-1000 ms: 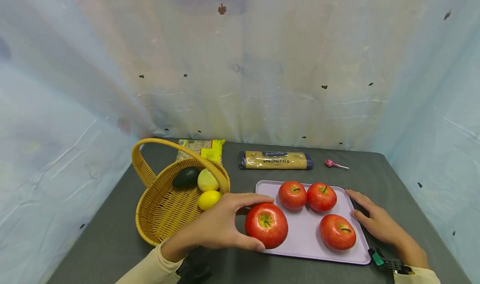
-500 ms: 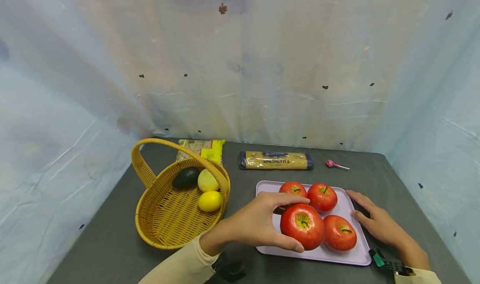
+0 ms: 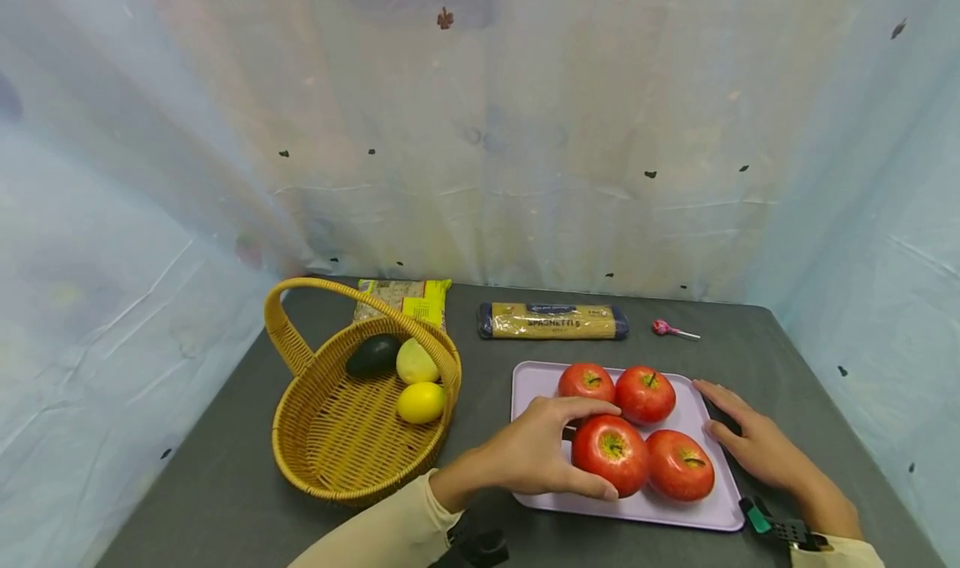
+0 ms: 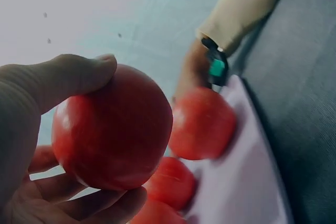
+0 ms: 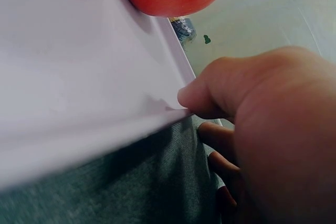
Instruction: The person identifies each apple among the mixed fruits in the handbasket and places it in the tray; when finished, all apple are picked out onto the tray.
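Observation:
My left hand (image 3: 536, 451) grips a red apple (image 3: 611, 458) between thumb and fingers, over the front middle of a lilac tray (image 3: 534, 385). Whether this apple touches the tray is hard to tell. Three more red apples sit on the tray: one at the back left (image 3: 585, 381), one at the back right (image 3: 645, 395) and one at the front right (image 3: 681, 466), close beside the held apple. At the tray's right edge lies my right hand (image 3: 757, 445), fingers extended along the outside. In the right wrist view its thumb (image 5: 210, 90) touches the tray's rim.
A yellow wicker basket (image 3: 288, 443) with a tall handle stands left, holding a dark green avocado (image 3: 373, 356), a pale green fruit (image 3: 416, 361) and a lemon (image 3: 420, 403). Behind lie a yellow bag (image 3: 426, 300), a spaghetti pack (image 3: 553, 321) and a lollipop (image 3: 662, 327).
My left hand has carried its apple rightward from the tray's left edge to over the tray, then slightly further right beside the front apple. The right hand has stayed in place.

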`<state>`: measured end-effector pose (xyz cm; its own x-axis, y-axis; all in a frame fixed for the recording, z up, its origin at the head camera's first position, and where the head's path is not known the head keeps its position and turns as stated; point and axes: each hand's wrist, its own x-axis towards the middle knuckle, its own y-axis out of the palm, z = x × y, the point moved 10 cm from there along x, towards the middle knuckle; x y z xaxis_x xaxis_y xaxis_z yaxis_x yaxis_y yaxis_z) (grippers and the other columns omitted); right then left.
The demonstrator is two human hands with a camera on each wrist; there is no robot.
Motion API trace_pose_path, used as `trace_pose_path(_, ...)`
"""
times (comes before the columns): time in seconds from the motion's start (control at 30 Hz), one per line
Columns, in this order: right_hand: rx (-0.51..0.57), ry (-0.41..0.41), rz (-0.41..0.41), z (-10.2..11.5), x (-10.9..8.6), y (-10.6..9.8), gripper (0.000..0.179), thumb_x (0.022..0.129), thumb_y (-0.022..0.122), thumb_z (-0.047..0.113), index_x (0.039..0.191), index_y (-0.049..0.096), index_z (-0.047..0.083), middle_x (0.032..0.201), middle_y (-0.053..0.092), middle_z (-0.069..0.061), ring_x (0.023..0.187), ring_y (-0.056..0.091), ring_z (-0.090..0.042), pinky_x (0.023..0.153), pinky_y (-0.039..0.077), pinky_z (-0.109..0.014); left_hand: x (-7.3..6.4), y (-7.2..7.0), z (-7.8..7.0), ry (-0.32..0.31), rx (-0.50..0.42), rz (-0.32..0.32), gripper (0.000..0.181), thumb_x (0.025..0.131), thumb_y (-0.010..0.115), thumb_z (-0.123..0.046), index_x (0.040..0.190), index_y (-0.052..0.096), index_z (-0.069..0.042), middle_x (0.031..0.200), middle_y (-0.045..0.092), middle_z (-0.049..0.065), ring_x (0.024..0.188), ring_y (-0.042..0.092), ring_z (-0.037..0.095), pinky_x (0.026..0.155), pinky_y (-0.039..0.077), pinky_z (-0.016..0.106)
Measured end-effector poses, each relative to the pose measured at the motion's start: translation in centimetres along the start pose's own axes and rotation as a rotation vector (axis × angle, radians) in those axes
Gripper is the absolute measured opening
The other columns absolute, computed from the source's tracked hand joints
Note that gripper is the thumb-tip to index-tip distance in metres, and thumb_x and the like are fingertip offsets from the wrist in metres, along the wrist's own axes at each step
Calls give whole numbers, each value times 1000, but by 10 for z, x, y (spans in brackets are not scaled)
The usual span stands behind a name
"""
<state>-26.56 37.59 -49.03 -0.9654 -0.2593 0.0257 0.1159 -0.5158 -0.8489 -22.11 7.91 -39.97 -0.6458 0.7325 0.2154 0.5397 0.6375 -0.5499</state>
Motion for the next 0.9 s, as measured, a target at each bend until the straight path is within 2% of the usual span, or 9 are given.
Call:
trace_pose_path(0.3, -2, 25, 18, 0, 0, 2, 67, 108, 66, 25, 168, 40, 7, 165, 42, -37, 146, 40, -67, 105, 36, -89, 3, 9, 33, -119, 56, -46, 73, 79, 100, -39, 142, 69, -21, 125, 74, -11, 107, 63, -7, 95, 54, 16)
trace_pose_path(0.5, 0, 32, 25, -1, -1, 3, 68, 109, 66, 25, 169, 39, 8, 165, 41, -37, 146, 40, -67, 105, 36, -89, 4, 16, 51, -174, 73, -54, 75, 78, 100, -39, 143, 70, -18, 123, 74, -10, 106, 62, -5, 96, 53, 17)
trace_pose_path(0.73, -3, 23, 18, -1, -1, 2, 68, 108, 66, 25, 169, 40, 8, 165, 41, -37, 146, 40, -67, 105, 36, -89, 5, 27, 61, -211, 110, -25, 79, 81, 99, -42, 148, 67, -17, 133, 73, -9, 115, 62, -2, 104, 52, 22)
trace_pose_path(0.9, -7, 27, 19, -2, -1, 3, 68, 108, 67, 25, 169, 40, 8, 165, 41, -37, 146, 41, -67, 105, 36, -89, 4, 32, 64, -203, 122, -48, 81, 81, 99, -43, 150, 65, -17, 136, 72, -9, 117, 63, -1, 106, 52, 23)
